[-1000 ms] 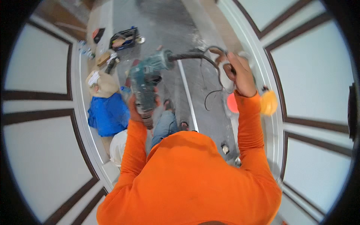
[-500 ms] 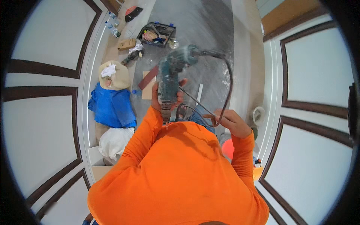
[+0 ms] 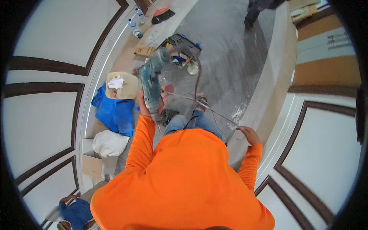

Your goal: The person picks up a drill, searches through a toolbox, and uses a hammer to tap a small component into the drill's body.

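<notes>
My left hand is wrapped round the body of a teal corded power drill, held up in front of me at the left. Its chuck and bit point down toward my left sleeve, and its rear end is smeared by motion. A dark cord loops off the drill's far end and hangs over the floor. Out to the right, my right hand is closed on a length of that cord, which runs in a slanting line back toward the drill.
A tool case lies open beyond the drill, near a cardboard box. Along the left wall are a beige stool, blue cloth and a white sack. One person in blue is behind left; another's dark-trousered leg stands ahead.
My view has turned and shifted. The drill has moved left in my left hand. My right hand has gone farther right, drawing the cord out straighter. A person's leg has appeared at the far end.
</notes>
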`<control>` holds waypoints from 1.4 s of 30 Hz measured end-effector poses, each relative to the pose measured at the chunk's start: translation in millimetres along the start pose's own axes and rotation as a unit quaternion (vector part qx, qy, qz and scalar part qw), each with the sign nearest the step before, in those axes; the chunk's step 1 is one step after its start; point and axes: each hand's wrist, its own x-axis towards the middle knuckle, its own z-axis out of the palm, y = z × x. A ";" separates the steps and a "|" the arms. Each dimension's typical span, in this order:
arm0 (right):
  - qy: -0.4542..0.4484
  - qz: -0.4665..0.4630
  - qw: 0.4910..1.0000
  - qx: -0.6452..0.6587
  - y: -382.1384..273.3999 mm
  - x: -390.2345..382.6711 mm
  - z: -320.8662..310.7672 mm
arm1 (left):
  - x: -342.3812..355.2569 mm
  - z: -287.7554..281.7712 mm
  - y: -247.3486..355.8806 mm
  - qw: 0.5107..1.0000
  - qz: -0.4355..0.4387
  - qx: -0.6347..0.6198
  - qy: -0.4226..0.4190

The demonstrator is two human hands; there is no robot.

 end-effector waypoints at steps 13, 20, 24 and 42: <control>-0.306 -0.274 0.896 0.166 -362.8 300.5 -57.1 | 180.3 116.2 -14.7 0.973 -0.188 0.131 -0.019; -0.290 -0.112 0.835 0.453 -463.4 367.8 -128.7 | 321.8 156.5 22.4 0.884 -0.292 0.320 -0.175; -0.242 -0.141 0.830 0.482 -498.8 412.5 -175.8 | 378.9 165.8 32.6 0.858 -0.310 0.362 -0.193; -0.153 -0.243 0.896 0.339 -613.1 728.5 -443.5 | 672.4 229.7 -7.1 0.974 -0.189 0.125 0.004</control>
